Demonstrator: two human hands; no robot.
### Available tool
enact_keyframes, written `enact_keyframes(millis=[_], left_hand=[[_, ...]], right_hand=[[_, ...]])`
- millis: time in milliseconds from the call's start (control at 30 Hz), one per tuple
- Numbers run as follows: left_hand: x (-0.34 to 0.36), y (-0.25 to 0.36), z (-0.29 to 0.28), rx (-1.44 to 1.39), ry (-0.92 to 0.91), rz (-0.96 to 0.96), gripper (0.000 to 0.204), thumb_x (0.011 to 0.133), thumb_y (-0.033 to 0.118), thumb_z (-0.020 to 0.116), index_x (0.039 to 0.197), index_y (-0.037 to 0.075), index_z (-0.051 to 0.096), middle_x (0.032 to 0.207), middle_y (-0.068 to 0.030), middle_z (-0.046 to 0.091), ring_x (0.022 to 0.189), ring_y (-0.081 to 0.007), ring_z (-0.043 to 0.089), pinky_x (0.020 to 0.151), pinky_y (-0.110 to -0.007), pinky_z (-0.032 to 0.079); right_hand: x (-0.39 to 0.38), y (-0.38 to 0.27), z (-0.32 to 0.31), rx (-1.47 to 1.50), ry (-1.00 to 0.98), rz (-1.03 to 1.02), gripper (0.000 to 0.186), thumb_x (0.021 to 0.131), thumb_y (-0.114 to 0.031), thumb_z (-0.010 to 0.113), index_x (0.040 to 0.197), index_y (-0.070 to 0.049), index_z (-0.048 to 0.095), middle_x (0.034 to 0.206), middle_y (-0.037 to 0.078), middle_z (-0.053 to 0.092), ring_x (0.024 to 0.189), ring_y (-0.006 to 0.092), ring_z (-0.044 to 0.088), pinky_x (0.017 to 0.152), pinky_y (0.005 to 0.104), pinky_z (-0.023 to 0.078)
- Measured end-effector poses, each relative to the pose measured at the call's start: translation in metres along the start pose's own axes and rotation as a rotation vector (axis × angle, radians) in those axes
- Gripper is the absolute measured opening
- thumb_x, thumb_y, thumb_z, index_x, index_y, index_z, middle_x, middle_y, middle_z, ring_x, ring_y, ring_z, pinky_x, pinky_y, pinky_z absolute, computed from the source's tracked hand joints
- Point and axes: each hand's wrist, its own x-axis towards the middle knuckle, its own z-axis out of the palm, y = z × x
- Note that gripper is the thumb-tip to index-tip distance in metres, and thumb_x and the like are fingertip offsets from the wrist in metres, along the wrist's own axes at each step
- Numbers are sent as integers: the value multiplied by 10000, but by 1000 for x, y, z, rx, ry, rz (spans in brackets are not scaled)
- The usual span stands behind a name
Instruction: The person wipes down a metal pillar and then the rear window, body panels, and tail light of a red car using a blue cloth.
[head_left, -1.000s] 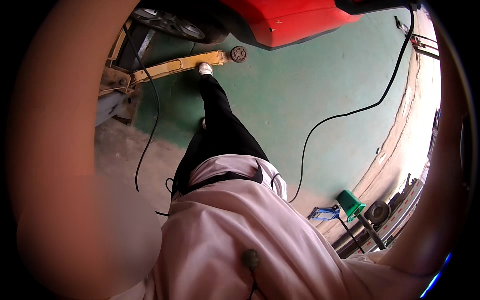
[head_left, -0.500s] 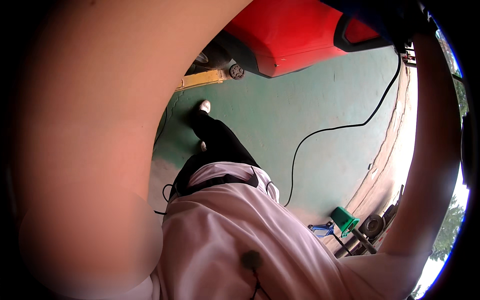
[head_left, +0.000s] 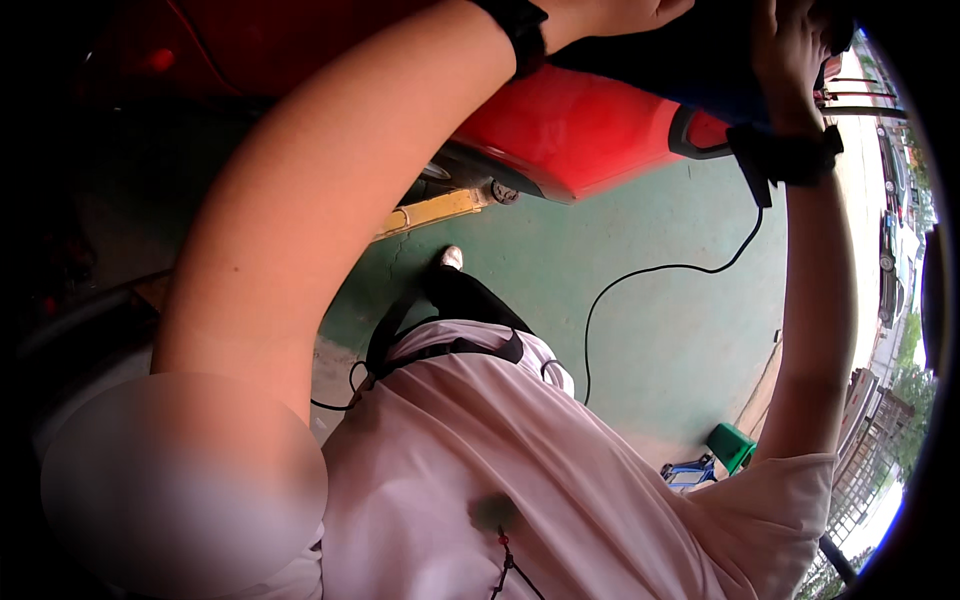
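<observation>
Both arms reach up and forward, with a black band on each wrist. My left hand [head_left: 610,14] is at the top edge, partly cut off; its bent fingertips lie against a dark, blue-tinged thing [head_left: 655,65] whose kind I cannot make out. At the top right, my right hand [head_left: 792,45] has its fingers bent at the other side of that dark thing; what they hold is hidden in shadow. Below the hands is red car bodywork [head_left: 570,135] with a black-framed corner part [head_left: 700,133]. A black cable [head_left: 650,268] hangs from near my right wristband.
A yellow lift arm [head_left: 435,210] with a round pad lies beneath the car, beside a tyre. The green floor [head_left: 680,340] stretches below me. A green container [head_left: 731,447] and a blue-framed object [head_left: 690,472] stand at lower right. Parked vehicles [head_left: 888,240] show outside.
My left forearm has swung away from the camera, bringing its wristband and part of the hand into view. My right hand shows more clearly. The view has shifted, so the car sits lower.
</observation>
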Motion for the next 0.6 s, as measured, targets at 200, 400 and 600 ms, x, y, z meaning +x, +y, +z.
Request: enact_keyframes(millis=[200,400,600], left_hand=[[-26,-23,-5,-48,-208,-85,350,893,296,482,1084,42,628,1178,-155,608,1175,-322,492,1093,-514,236],[-63,-15,-6,-67,-200,-88,364,923,360,473,1129,88,599,1284,-159,539,1238,-312,445,1063,-510,280],[-107,-24,12,-212,-328,-170,326,746,127,589,1046,1,609,1057,-182,596,982,-330,560,943,-430,405]], right_hand=[[-12,-31,17,-29,-163,64,571,950,-345,430,1361,50,387,1450,302,296,1358,409,280,1129,490,163],[-9,-51,-8,248,-95,-27,627,970,-413,409,1391,48,351,1277,360,430,1175,521,428,1001,524,352],[-34,-96,-18,149,-161,189,556,937,-314,460,1322,84,410,1247,331,472,1155,481,444,988,508,339]])
